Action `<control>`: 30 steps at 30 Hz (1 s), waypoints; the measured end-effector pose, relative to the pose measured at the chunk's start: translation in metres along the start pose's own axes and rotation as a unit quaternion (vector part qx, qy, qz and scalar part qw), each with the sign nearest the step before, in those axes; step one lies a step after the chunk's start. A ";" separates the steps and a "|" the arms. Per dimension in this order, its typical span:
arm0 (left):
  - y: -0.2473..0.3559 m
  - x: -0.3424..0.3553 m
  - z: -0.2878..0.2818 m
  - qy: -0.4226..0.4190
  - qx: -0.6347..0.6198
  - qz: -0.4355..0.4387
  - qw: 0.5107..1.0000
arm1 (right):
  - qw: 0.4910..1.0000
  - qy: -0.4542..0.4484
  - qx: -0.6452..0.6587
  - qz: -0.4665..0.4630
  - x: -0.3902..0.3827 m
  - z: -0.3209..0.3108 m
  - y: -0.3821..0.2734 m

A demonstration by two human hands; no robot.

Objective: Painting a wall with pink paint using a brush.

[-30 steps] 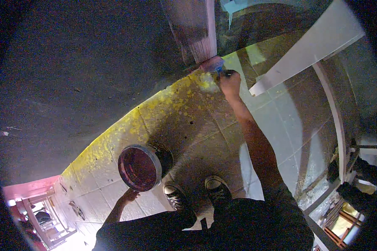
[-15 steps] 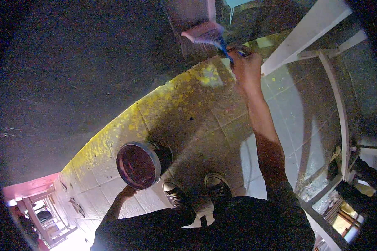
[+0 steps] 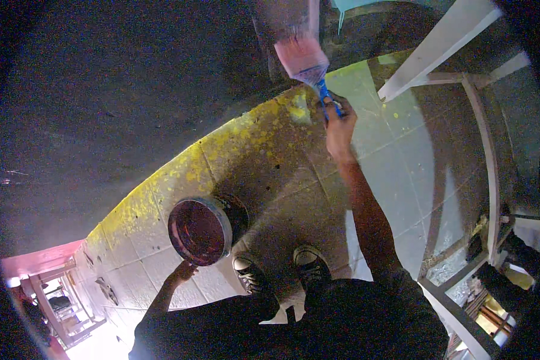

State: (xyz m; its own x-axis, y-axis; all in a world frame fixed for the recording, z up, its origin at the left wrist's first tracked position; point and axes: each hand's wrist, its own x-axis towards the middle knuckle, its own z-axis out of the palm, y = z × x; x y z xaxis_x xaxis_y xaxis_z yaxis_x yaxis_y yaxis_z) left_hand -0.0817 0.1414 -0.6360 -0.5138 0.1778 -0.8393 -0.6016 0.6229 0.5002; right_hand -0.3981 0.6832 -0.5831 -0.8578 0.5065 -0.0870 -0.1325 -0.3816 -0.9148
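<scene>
The wide brush (image 3: 303, 57) is sitting near the top of the view, its pink bristles pointing up along a pale, streaked strip (image 3: 282, 18) on the dark wall (image 3: 120, 114); blur is hiding whether they are touching it. Its blue handle is lying in the right hand (image 3: 341, 129), whose fingers are closing around it. Half a second ago the brush was lying flatter across the strip, with this hand farther right and higher; now the hand is sitting lower and farther left, and the bristles are fanning upward, so the brush's head is lining up with the strip's length instead of cutting across it. The left hand (image 3: 183, 273) is staying well apart from the right, its fingers meeting the near rim of a round bucket (image 3: 224, 223) that is showing a reddish inside; how firmly it is gripping is hidden. The bucket is barely shifting. Beyond, yellow spatter (image 3: 192, 174) is running along the floor's edge beneath the wall, two dark, pale-toed shoes (image 3: 250, 279) are standing beside the bucket, and a white plank (image 3: 447, 45) is slanting in from the upper right.
</scene>
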 end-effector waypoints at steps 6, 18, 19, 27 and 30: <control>0.014 -0.004 0.001 0.018 0.027 -0.016 0.999 | 0.991 -0.012 -0.102 -0.084 -0.001 -0.018 0.033; -0.006 0.003 -0.005 0.009 -0.027 -0.030 0.999 | 0.971 0.056 -0.224 -0.066 0.022 -0.008 0.046; 0.004 0.005 -0.001 0.006 -0.017 -0.041 0.999 | 0.971 0.035 -0.219 -0.084 0.024 -0.003 0.033; 0.008 0.006 0.000 -0.016 0.038 -0.015 0.999 | 0.975 0.014 -0.209 -0.070 0.037 0.018 -0.029; 0.017 0.005 0.000 -0.012 -0.001 -0.065 0.998 | 0.977 0.001 -0.191 -0.096 0.027 0.035 -0.080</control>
State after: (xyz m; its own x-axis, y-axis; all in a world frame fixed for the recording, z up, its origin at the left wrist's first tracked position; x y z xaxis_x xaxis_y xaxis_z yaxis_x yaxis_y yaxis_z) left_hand -0.0947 0.1531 -0.6320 -0.4166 0.1128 -0.9020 -0.6639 0.6401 0.3867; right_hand -0.4279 0.6997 -0.4986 -0.8340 0.5426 0.1003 -0.0961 0.0362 -0.9947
